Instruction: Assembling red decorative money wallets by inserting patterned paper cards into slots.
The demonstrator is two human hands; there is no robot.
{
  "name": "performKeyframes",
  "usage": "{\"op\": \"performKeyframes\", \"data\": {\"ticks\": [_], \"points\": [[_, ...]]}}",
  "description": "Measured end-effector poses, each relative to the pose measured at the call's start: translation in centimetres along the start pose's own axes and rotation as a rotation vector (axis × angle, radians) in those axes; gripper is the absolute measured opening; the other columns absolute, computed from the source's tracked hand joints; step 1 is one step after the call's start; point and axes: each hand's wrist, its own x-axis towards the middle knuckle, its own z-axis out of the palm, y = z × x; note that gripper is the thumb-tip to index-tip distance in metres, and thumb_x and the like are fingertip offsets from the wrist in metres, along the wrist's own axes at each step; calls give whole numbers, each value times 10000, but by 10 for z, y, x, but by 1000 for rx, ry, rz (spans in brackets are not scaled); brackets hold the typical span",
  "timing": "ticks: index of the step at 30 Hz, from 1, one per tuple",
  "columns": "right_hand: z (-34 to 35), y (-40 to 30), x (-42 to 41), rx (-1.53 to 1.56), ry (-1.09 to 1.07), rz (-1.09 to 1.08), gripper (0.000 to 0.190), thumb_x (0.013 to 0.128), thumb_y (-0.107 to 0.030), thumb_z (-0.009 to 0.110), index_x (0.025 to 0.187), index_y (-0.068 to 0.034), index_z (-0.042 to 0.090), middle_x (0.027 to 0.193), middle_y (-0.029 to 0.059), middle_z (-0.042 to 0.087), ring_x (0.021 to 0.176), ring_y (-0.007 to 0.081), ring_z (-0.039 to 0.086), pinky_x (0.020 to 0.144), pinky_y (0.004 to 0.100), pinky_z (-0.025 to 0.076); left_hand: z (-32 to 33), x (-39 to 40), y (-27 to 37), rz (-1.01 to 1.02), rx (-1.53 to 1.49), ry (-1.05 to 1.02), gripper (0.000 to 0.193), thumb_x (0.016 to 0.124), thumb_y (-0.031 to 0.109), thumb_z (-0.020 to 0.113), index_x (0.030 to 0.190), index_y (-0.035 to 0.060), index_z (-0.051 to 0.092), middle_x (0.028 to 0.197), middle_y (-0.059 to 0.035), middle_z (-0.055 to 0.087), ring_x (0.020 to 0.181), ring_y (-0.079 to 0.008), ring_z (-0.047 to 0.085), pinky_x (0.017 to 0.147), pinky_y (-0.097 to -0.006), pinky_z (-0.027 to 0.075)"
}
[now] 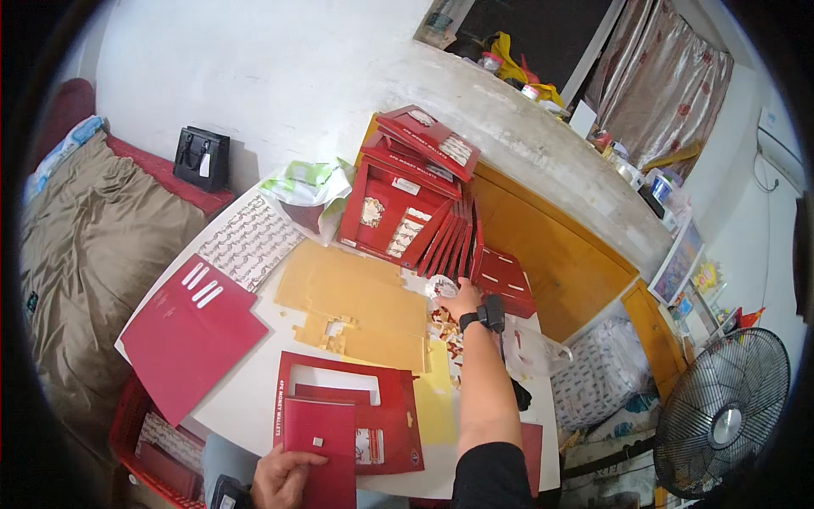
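My left hand (286, 474) holds a red card wallet (324, 426) at the table's near edge, its index finger lying across the front below a small whitish square. Under the wallet lies a flat red printed package (397, 413) with a cut-out window. My right arm reaches forward, and my right hand (464, 299) is at a round whitish patterned piece (442, 287) beside the stacked red packages (394, 210); whether its fingers grip the piece, I cannot tell. Small red and tan scraps (448, 334) lie beneath the wrist.
Tan sheets (356, 299) cover the table's middle. A red sheet (191, 343) with white strips and a patterned sheet (251, 238) lie at left. Red pieces (505, 280) and a clear plastic bag (534, 350) sit at right. A fan (725, 413) stands beyond; a red basket (124, 420) is lower left.
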Motion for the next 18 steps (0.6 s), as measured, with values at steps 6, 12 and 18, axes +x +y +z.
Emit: {"op": "performKeyframes", "data": {"ticks": [6, 12, 18], "points": [[1, 10, 7, 69, -28, 9, 735, 669, -322, 801, 1283, -11, 543, 1202, 230, 626, 1130, 354, 595, 968, 409, 471, 3, 2, -7, 66, -32, -16, 232, 948, 23, 473, 1057, 17, 678, 957, -117, 636, 907, -218, 607, 848, -295, 451], [9, 26, 3, -38, 109, -129, 643, 734, -306, 750, 1274, -11, 562, 1179, 227, 637, 1124, 359, 595, 973, 411, 468, 12, 8, -8, -44, -138, 46, 245, 908, -54, 450, 948, -39, 691, 1037, -153, 642, 960, -207, 620, 831, -299, 476], [1, -8, -3, 124, 46, -219, 736, 697, -362, 788, 1291, 0, 544, 1236, 233, 607, 1175, 355, 563, 996, 414, 451, 8, 2, -4, 20, -60, 17, 227, 947, 29, 478, 1058, 10, 675, 950, -119, 635, 899, -211, 605, 850, -293, 450]]}}
